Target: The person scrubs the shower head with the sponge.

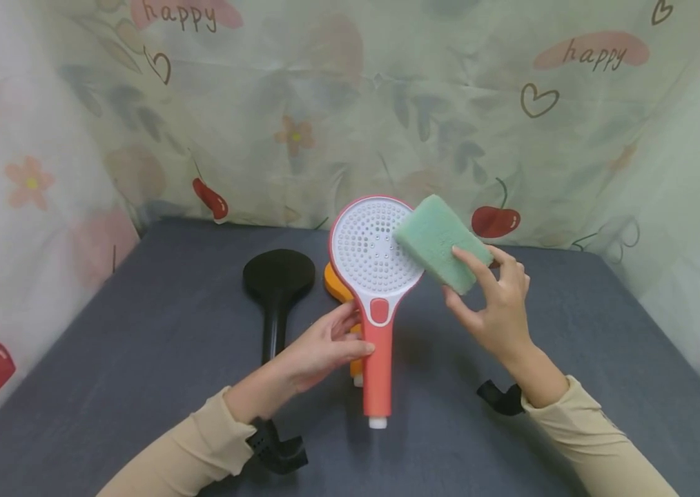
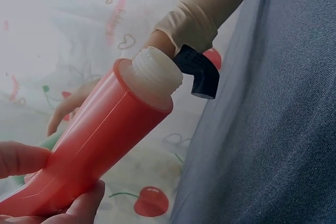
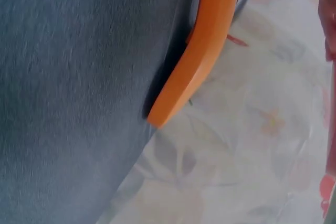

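Note:
A coral-red shower head [image 1: 377,373] with a white, nozzle-dotted face stands upright above the table, its handle gripped by my left hand [image 1: 325,348]. In the left wrist view, the white threaded end [image 2: 157,72] of that handle is visible, with the thumb and fingers around the red part. My right hand [image 1: 499,310] pinches a light green sponge [image 1: 437,238] between thumb and fingers. One corner of the sponge overlaps the right side of the nozzle face; whether it presses there is hard to tell. The right wrist view shows only slivers of the left fingers and red shower head.
Behind my left hand, a black shower head [image 1: 278,276] lies on the dark grey table [image 1: 170,345]. An orange shower head [image 3: 202,51] lies beside it, mostly hidden by the red one in the head view. Printed curtains [image 1: 350,138] enclose the table's back and sides.

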Demonstrator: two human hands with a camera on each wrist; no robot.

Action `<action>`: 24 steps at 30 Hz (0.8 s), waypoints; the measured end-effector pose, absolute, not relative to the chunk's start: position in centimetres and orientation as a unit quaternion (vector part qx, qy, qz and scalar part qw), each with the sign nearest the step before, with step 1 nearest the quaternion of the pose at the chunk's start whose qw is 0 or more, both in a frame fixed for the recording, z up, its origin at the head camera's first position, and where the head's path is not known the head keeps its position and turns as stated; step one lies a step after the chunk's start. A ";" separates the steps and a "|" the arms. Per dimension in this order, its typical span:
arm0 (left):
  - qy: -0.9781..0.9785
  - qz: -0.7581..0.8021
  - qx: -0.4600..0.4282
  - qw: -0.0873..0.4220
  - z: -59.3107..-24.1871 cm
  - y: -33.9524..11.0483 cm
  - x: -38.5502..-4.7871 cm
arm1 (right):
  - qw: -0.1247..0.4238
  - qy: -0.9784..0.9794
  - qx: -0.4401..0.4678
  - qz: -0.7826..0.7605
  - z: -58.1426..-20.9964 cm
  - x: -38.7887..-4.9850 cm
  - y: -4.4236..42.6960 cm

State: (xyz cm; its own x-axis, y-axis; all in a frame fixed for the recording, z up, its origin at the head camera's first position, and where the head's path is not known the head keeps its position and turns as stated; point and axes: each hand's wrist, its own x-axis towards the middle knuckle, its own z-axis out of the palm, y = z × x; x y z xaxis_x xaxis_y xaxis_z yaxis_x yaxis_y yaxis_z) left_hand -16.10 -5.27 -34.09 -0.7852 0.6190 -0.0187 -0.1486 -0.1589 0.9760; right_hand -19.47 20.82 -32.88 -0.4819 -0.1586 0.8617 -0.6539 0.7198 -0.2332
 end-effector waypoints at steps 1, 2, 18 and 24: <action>0.591 0.737 0.197 0.261 -34.1 -5.3 -16.1 | 0.442 -0.814 0.255 0.278 -33.0 -19.4 20.7; 0.590 0.739 0.195 0.260 -34.1 -5.3 -16.1 | 0.439 -0.813 0.264 0.275 -33.0 -19.2 20.5; 0.563 0.759 0.213 0.249 -34.0 -5.5 -16.5 | 0.402 -0.790 0.380 0.263 -33.8 -17.8 19.7; 0.565 0.757 0.231 0.232 -34.2 -5.6 -16.9 | 0.371 -0.791 0.422 0.243 -33.8 -17.7 20.2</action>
